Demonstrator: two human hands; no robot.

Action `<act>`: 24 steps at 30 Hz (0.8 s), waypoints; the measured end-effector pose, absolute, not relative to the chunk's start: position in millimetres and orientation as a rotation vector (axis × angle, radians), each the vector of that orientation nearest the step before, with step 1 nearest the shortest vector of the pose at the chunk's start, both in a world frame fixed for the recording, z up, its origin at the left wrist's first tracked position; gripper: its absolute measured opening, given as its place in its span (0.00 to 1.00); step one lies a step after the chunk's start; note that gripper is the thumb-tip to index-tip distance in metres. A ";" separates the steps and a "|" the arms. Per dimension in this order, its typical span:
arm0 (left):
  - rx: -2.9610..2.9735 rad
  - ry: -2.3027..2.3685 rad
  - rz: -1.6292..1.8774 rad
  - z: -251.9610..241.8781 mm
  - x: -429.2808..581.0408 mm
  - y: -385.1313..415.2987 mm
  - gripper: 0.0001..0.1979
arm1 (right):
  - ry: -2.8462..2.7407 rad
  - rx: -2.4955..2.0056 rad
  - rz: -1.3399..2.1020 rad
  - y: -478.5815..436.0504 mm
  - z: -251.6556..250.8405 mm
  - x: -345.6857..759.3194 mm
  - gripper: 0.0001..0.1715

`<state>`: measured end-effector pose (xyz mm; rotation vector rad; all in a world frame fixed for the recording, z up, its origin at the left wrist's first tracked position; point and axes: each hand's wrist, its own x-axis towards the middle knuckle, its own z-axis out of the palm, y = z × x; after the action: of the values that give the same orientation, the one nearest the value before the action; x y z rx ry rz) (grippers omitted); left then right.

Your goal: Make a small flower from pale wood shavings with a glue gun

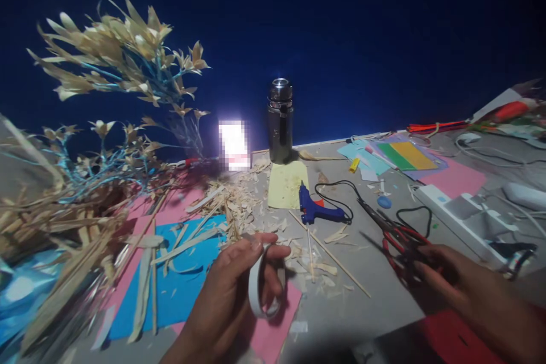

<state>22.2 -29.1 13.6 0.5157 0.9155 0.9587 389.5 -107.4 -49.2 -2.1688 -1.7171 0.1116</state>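
My left hand is at the lower middle, its thumb and fingers closed on a white ring-shaped band. I cannot tell whether the band is a thin roll of tape or a looped strip. At the right, my right hand has its fingers at the red-and-black handles of a pair of scissors. The scissors point up and left with their blades apart, and motion smears them a little. Beyond the hands lies a blue glue gun, its nozzle pointing away. A thin stick lies between the hands.
Dried husk flowers on blue stems rise at the left. A dark flask stands behind a yellow paper. Pale shavings cover a blue sheet and the table. A white power strip and coloured papers lie right.
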 end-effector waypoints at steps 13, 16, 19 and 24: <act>0.691 0.837 0.857 9.9 34.4 -41.5 0.14 | -2.337 -1.453 0.122 -62.7 4.3 284.8 0.07; 0.712 0.841 0.845 8.9 35.1 -43.6 0.15 | -2.407 -1.435 0.089 -60.5 5.7 284.4 0.10; 0.738 0.866 0.854 5.4 36.5 -45.6 0.19 | -2.441 -1.422 0.083 -60.3 6.8 283.1 0.09; 0.710 0.942 0.864 2.9 39.0 -49.9 0.21 | -2.502 -1.359 0.113 -58.9 6.5 283.0 0.08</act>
<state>39.0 -49.9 2.9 0.7104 0.9415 0.8643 283.0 -58.9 6.5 -1.3588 -2.5023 0.1127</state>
